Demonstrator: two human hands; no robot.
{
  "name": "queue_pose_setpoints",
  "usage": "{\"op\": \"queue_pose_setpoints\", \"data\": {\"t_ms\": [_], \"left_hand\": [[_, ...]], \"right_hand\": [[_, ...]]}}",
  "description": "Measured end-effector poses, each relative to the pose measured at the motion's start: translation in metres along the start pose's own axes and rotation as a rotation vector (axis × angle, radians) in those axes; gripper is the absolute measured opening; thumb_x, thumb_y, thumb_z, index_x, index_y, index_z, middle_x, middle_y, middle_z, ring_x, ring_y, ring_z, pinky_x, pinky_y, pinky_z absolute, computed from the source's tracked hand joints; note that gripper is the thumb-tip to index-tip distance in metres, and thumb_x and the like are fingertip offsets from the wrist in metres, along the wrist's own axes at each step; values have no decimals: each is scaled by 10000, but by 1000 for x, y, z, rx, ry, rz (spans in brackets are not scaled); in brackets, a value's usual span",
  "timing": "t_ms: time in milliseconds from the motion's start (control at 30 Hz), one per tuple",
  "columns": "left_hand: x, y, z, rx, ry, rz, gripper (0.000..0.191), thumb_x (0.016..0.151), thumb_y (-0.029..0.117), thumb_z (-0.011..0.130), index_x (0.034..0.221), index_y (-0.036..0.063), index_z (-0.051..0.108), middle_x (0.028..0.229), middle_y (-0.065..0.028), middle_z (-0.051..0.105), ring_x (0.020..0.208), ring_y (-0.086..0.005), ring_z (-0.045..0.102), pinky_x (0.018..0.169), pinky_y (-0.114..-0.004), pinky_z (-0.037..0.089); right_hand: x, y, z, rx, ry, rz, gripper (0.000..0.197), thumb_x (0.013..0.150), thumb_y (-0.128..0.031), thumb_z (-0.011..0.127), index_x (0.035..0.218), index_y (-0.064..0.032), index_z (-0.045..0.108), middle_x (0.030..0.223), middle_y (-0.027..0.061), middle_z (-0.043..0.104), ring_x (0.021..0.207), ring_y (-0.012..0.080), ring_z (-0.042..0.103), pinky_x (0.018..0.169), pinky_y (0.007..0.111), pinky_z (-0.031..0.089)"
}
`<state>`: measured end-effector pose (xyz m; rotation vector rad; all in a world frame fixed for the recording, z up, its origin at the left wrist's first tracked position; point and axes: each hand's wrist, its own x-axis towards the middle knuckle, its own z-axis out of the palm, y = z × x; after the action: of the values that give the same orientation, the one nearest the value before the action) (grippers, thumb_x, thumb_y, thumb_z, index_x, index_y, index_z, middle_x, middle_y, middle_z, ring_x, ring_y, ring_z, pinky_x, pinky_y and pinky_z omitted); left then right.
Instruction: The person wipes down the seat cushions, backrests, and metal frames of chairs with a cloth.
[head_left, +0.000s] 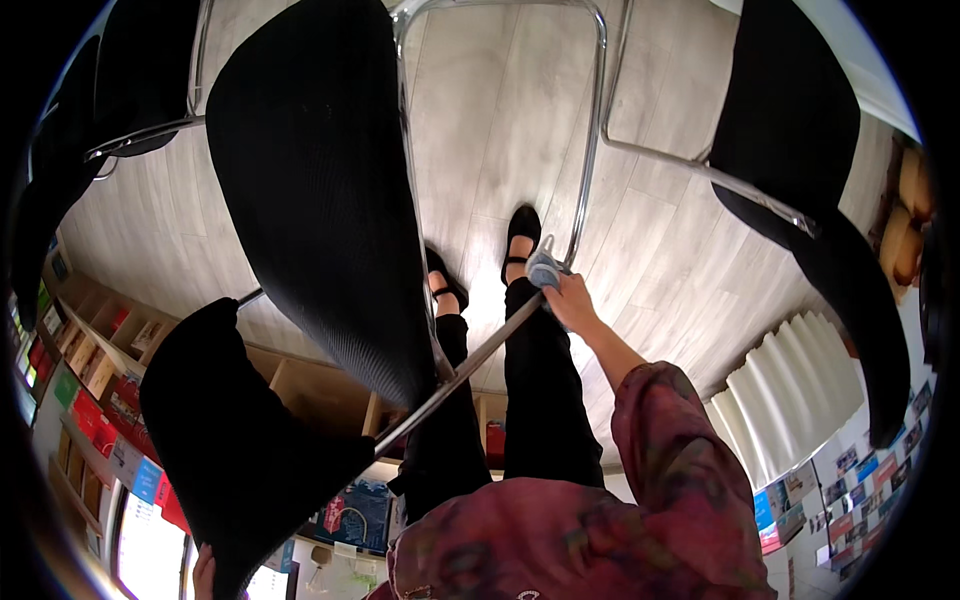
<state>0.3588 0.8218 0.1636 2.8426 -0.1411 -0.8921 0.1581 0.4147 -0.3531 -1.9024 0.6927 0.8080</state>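
In front of me is a cantilever chair with a black fabric seat (315, 187), a black backrest (247, 435) and a chrome tube frame (480, 352). My right hand (571, 300) holds a crumpled grey-blue cloth (546, 268) around the metal tube, near a bend of the frame. Part of the cloth hangs loose above my fingers. At the bottom left, my left hand (203, 574) grips the outer edge of the backrest; only some of its fingers show. My feet, in black shoes (524, 225), stand on the floor beside the frame.
Another black chair (787, 112) with a chrome frame stands at the right, and more black chairs (146, 67) at the upper left. Wooden shelves (300, 382) with boxes line the lower left. A white pleated object (795, 397) is at the right. Light wood-look flooring (480, 112) lies below.
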Motion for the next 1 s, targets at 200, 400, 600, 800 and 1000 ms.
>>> {"op": "queue_pose_setpoints", "data": {"t_ms": [200, 400, 600, 800, 1000], "left_hand": [[0, -6, -6, 37, 14, 39, 465, 751, 169, 667, 1119, -81, 533, 1101, -213, 571, 975, -311, 574, 826, -373, 472], [3, -19, 1, -153, 13, -20, 509, 749, 220, 677, 1125, -90, 529, 1115, -166, 575, 956, -244, 571, 825, -327, 454], [-1, -7, 6, -96, 21, -76, 480, 768, 222, 658, 1128, -72, 538, 1101, -165, 583, 930, -240, 583, 812, -302, 465], [-3, 1, 2, -37, 30, -123, 465, 734, 220, 649, 1102, -49, 557, 1092, -168, 585, 951, -258, 578, 840, -338, 451], [4, 4, 10, -23, 53, -162, 452, 700, 218, 640, 1076, -25, 575, 1084, -171, 588, 972, -276, 574, 869, -374, 437]], "right_hand": [[-84, -150, -1, 585, -123, 245, 247, 761, -150, 520, 960, -10, 563, 875, 214, 536, 878, 355, 489, 771, 415, 402], [-140, -189, 38, 521, 170, -97, 325, 868, -167, 505, 1142, 2, 457, 1012, 110, 503, 903, 160, 499, 790, 313, 413], [-62, -126, 65, 1114, 473, 437, 433, 874, -188, 479, 1243, 15, 378, 1091, 166, 535, 991, 247, 532, 831, 317, 409], [-7, -42, 68, 1429, 427, 567, 286, 891, -258, 461, 1022, -19, 548, 906, 83, 586, 781, 190, 585, 699, 315, 487], [18, -21, 60, 1549, 607, 560, 299, 903, -289, 429, 1010, -30, 534, 864, 87, 587, 727, 212, 584, 652, 342, 494]]}}
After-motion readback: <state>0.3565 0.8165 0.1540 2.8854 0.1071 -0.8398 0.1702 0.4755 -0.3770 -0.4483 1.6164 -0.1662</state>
